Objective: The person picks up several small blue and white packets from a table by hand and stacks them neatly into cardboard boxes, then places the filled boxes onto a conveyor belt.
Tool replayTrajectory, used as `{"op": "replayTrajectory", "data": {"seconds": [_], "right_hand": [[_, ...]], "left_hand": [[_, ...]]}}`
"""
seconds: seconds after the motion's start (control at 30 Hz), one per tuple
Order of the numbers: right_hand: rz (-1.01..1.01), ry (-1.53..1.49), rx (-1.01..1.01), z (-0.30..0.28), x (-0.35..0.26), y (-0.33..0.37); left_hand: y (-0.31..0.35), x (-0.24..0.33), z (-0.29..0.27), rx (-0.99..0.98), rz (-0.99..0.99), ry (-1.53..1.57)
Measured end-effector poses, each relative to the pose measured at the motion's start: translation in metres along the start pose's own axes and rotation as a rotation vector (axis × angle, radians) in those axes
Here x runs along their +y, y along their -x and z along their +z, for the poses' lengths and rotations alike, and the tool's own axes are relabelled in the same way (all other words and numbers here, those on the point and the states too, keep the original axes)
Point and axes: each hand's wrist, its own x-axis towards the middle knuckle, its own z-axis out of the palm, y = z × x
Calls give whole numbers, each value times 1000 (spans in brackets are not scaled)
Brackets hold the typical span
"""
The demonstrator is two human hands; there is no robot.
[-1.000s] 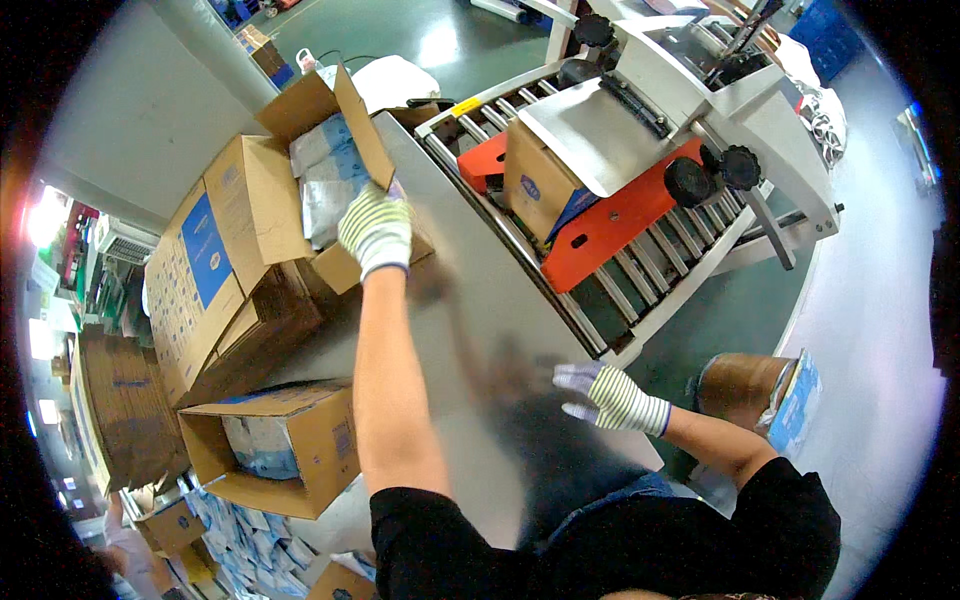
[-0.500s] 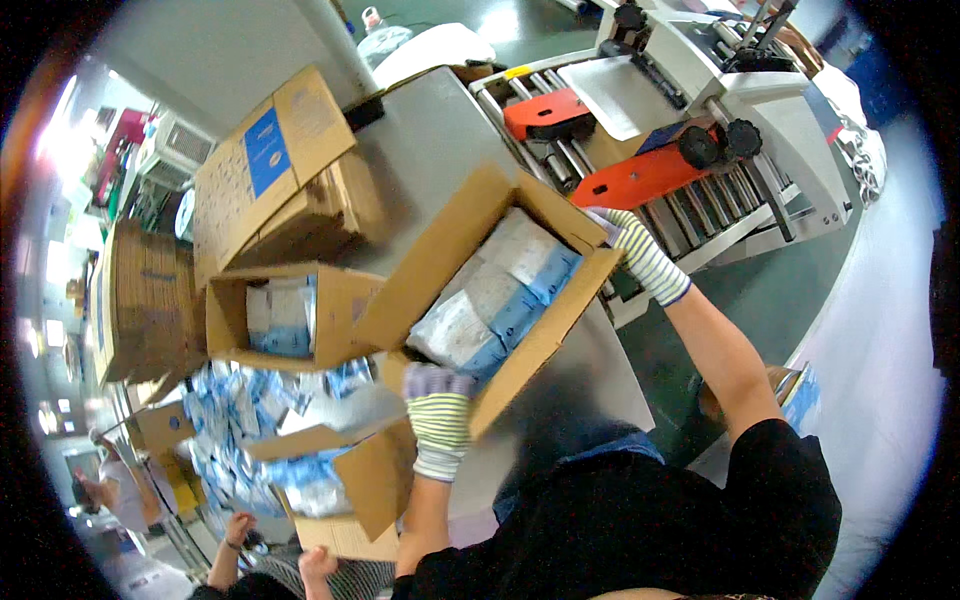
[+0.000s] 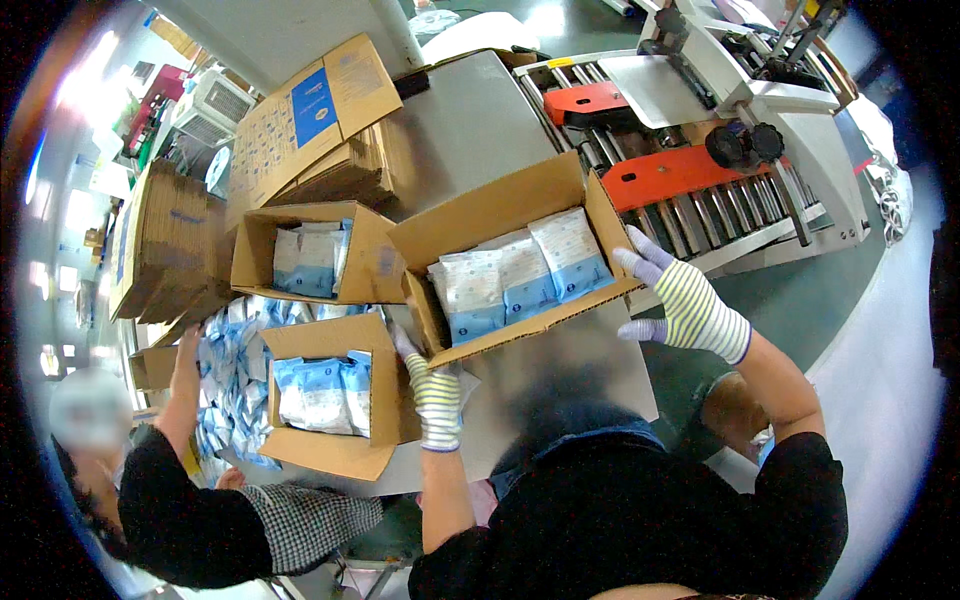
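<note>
An open cardboard box [image 3: 497, 212] stands in front of me, with white-and-blue packets [image 3: 527, 275] in a row inside. My left hand [image 3: 432, 400], in a striped glove, holds the box at its near left corner; part of its grip is hidden. At the right end, my right hand [image 3: 698, 308], gloved alike, is open, fingers and thumb spread around the box's corner. Left of my left hand, a second open box [image 3: 385, 395] lies with its opening toward the co-worker, filled with similar packets [image 3: 322, 392]. Behind it is a third box [image 3: 372, 262] of packets.
A roller machine [image 3: 720, 200] with red side guides stands at the right, beside the grey table [image 3: 468, 110]. Flattened cartons [image 3: 320, 130] are stacked at the back left. Loose packets [image 3: 228, 380] are piled at left, where a co-worker's arm [image 3: 183, 385] reaches in.
The box between my hands has turned to lie more crosswise. My right hand has spread its fingers. At left, the co-worker has leaned in, and the nearby box of packets now sits differently.
</note>
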Motion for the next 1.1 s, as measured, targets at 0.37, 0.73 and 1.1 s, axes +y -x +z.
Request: {"op": "replayTrajectory", "data": {"seconds": [0.37,0.73,1.1], "right_hand": [[-460,138,-170,29,6,-27],[-224,389,289,92,15,-85],[-288,397,15,105,-20,-42]], "left_hand": [[-10,43,4,-339,567,-889],[-100,55,69,138,1048,-1402],[-40,6,-2,-182,704,-1219]]}}
